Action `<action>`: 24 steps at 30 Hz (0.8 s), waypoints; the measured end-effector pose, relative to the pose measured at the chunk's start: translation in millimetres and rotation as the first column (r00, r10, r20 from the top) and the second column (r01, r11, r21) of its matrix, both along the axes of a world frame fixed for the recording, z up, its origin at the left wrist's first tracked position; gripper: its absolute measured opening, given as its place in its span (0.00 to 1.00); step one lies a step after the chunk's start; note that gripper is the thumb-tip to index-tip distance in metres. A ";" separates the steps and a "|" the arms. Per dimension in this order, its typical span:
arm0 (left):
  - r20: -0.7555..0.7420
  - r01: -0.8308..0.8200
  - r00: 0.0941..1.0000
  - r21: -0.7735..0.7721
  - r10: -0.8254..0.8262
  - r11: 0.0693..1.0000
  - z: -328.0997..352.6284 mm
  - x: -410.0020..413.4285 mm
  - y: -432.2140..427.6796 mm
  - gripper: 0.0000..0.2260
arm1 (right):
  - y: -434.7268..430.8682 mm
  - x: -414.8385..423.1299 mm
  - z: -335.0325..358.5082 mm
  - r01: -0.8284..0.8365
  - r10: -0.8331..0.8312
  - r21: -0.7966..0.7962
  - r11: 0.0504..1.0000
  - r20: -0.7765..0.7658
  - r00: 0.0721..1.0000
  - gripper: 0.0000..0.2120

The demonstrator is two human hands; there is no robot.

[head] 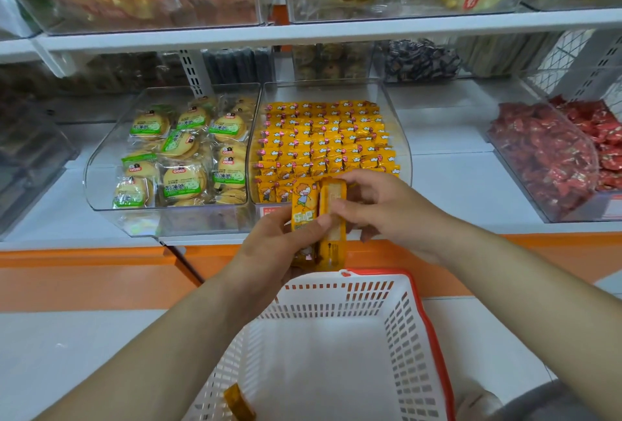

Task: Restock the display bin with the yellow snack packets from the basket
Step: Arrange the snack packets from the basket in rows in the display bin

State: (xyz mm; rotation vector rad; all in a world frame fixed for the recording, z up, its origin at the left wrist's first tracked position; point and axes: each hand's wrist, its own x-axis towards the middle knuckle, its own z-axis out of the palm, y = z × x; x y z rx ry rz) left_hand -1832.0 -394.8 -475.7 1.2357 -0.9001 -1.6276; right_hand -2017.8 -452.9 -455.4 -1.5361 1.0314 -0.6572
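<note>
My left hand [272, 245] grips a small stack of yellow snack packets [304, 208] upright, just in front of the clear display bin [400, 138]. My right hand [380, 205] pinches the rightmost packet [333, 218] of that stack at its upper end. The bin holds several neat rows of the same yellow packets [323, 138]. Below the hands stands a white basket with a red rim [420, 306]. One yellow packet [237, 404] lies at the basket's near left corner.
A clear bin of green-labelled round biscuits [181, 151] sits left of the yellow one. A bin of red sweets [552, 154] stands at the right. An upper shelf [303, 33] carries more clear bins. An orange ledge [84, 272] runs below the shelf.
</note>
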 end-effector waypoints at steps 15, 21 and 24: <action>0.209 0.049 0.977 -0.061 -0.035 0.997 -4.5 -0.3 0.5 0.24 | -0.9 0.1 -1.2 0.153 -0.155 0.040 0.987 0.062 0.986 0.14; 0.182 0.019 0.983 -0.039 -0.011 0.999 -3.7 3.9 -0.7 0.17 | -6.3 -5.7 -0.9 0.142 -0.173 0.150 0.978 0.218 0.960 0.15; 0.170 -0.006 0.985 -0.038 0.012 0.999 -4.7 6.2 -2.3 0.17 | -6.5 -5.0 -3.1 0.147 -0.193 0.192 0.970 0.249 0.949 0.18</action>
